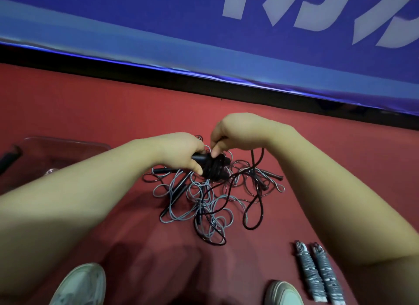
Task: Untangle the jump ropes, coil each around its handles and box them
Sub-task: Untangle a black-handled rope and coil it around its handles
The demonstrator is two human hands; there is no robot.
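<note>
Black rope (215, 169) is half wound on its handles (198, 157), held just above the tangle (197, 205). The left hand (181, 148) grips the handles and the right hand (229, 130) pinches the cord, so this looks like the coiling step. Next calls for drawing the slack free (it trails through the tangle). Two finished bundles (309, 274) lie right of the tangle, the box (63, 141) left of it.

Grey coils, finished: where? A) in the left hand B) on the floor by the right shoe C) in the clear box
B: the two grey coils lie on the red floor beside the right shoe, outside the clear box; the left hand grips the black rope.
</note>
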